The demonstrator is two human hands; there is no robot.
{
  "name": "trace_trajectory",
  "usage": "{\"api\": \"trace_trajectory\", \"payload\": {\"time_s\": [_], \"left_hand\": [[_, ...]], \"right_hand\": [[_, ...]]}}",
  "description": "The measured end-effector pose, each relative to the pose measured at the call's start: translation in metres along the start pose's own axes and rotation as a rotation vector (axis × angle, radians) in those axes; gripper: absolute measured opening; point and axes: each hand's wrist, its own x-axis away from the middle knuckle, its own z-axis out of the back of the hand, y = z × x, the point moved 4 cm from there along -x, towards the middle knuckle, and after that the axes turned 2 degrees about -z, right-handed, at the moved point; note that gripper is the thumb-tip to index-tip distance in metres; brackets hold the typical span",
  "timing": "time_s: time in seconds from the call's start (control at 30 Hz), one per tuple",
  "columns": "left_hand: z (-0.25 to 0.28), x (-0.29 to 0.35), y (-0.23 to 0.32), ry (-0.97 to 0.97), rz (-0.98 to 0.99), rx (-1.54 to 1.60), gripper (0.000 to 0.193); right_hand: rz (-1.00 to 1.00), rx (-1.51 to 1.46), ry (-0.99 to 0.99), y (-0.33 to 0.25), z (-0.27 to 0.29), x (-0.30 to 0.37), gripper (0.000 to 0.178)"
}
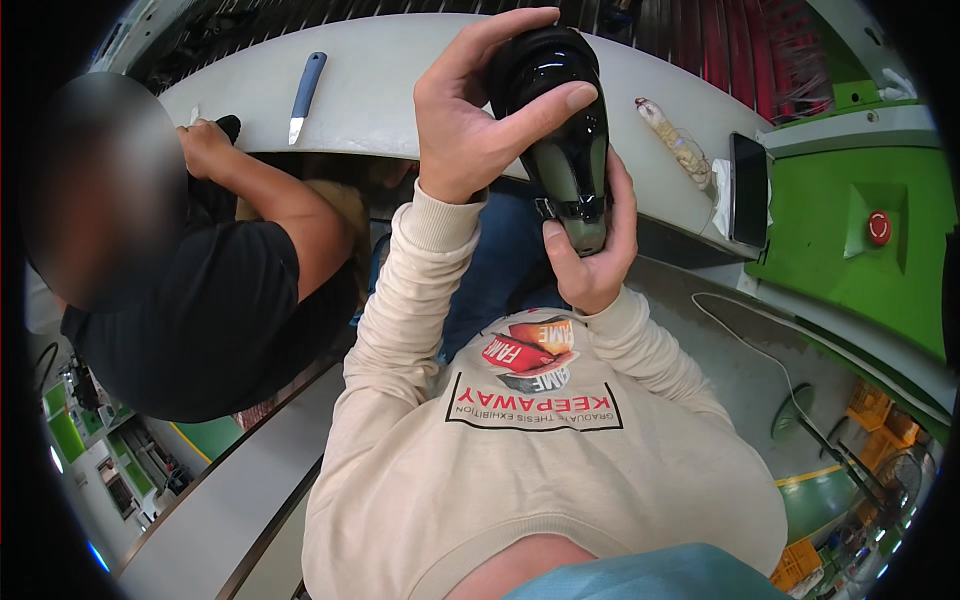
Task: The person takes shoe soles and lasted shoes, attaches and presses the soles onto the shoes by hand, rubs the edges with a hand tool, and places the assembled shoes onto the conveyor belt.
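Two hands (462, 130) (596, 268) hold probable footwear (568, 165) near sweatshirt lettering (530, 400).

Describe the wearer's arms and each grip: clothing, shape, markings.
The left sleeve and right sleeve are long, cream-coloured fabric, wrinkled along the forearms, with no print visible on them. The left cuff is ribbed and fits closely. The left grip and right grip are bare human hands; no glove, ring or cable shows.
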Motion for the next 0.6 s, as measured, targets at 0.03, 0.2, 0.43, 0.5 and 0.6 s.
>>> {"api": "trace_trajectory", "payload": {"time_s": [0.03,0.2,0.43,0.5,0.6], "left_hand": [[-0.009,-0.004,0.010,-0.002,0.006,0.013,0.065],[0.001,0.000,-0.001,0.011,0.014,0.025,0.063],[-0.009,-0.002,0.016,0.257,0.730,-0.253,0.062],[0.000,0.000,0.000,0.044,0.039,0.039,0.062],[-0.016,-0.008,0.029,0.255,0.728,-0.257,0.061]], "right_hand": [[-0.004,0.006,0.013,0.001,0.004,0.000,0.087],[-0.009,0.005,-0.001,-0.002,0.001,-0.001,0.086],[0.009,0.029,0.015,-0.003,0.003,-0.004,0.086],[-0.001,0.018,0.010,-0.004,-0.001,-0.004,0.086],[-0.004,0.029,0.027,-0.003,0.003,-0.006,0.086]]}}
